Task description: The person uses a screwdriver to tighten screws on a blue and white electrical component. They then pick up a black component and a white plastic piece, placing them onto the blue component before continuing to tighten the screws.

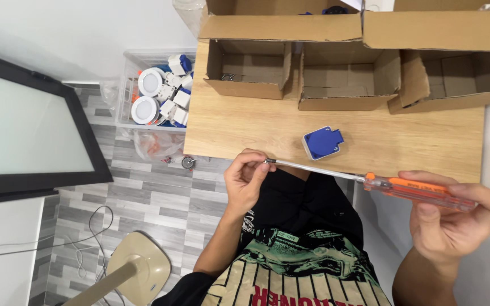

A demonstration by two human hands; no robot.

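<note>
Right hand (455,218) clasps the screwdriver (370,181) by its translucent orange handle; slim steel shaft runs left, tip pinched in left hand (245,178) above the wooden table (245,127).

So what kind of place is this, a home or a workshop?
Probably a small home workshop or assembly spot. A wooden table carries open cardboard boxes and a blue-and-white part; a clear bin on the tiled floor holds similar parts, and the right hand holds an orange-handled screwdriver.

Left hand (245,180) pinching — right hand (455,218) gripping.
</note>
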